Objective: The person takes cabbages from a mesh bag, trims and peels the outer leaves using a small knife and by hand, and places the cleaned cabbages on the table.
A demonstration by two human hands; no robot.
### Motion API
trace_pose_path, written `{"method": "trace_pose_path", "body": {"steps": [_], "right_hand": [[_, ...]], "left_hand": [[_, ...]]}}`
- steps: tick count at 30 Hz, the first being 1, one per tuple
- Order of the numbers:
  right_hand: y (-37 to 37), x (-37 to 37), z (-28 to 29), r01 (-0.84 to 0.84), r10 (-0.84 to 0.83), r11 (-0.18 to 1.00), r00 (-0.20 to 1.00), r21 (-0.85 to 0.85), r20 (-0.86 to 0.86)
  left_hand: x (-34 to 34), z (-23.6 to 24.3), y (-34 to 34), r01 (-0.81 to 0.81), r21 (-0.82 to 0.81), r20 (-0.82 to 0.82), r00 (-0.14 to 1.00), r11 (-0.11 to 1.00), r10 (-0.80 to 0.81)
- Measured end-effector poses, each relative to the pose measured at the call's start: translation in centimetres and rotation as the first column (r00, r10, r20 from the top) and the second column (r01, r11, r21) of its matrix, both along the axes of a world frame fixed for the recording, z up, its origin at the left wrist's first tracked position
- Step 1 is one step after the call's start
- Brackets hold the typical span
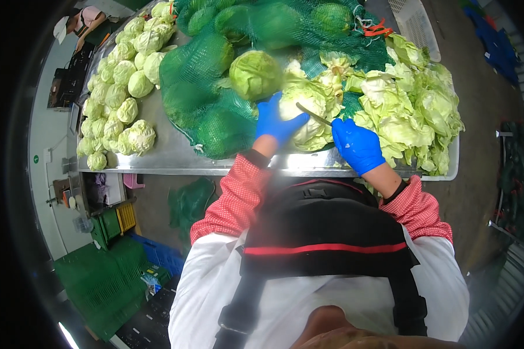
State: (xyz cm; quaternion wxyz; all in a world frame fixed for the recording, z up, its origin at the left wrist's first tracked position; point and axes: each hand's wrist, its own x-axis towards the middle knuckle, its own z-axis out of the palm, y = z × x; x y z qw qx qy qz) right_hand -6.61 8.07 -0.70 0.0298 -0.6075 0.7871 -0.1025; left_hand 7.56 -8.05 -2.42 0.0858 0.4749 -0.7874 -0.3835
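A pale green cabbage (303,135) with loose outer leaves rests on the metal table (212,167) in front of me. My left hand (276,121), in a blue glove, grips its left side, with the thumb lying across the near part. In my blue-gloved right hand (356,145), closed round the handle, is a knife (314,114). Its thin blade points left across the cabbage; whether it cuts in cannot be seen. Just beyond my left fingers sits another round cabbage (254,75). Green net bags (206,99) full of cabbages lie behind and to the left.
Many trimmed cabbages (124,72) are piled along the table's left. On the right, loose cabbage leaves (416,110) heap over a white crate (452,157). A white perforated basket (416,26) stands at the far right. Another person (78,23) works at far left.
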Motion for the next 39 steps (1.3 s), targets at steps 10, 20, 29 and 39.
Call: {"method": "trace_pose_path", "body": {"steps": [10, 20, 29, 39], "right_hand": [[-0.2, -0.9, -0.5, 0.201, -0.163, 0.979, 0.854, -0.025, 0.494], [-7.9, -4.9, -5.4, 0.101, -0.09, 0.994, 0.96, -0.028, 0.267], [-7.8, -2.4, -1.9, 0.032, -0.004, 0.995, 0.961, -0.098, 0.275], [-6.7, -5.5, -6.5, 0.405, -0.368, 0.914, 0.822, 0.008, 0.434]], "left_hand": [[-0.4, 0.2, 0.7, 0.022, -0.103, -0.056, 0.998, 0.994, -0.028], [3.2, 0.0, 2.8, 0.333, -0.396, -0.203, 0.877, 0.856, -0.435], [4.3, 2.9, 2.5, 0.324, -0.381, -0.164, 0.898, 0.866, -0.408], [3.9, 1.5, 3.3, 0.471, -0.34, -0.221, 0.802, 0.814, -0.555]]}}
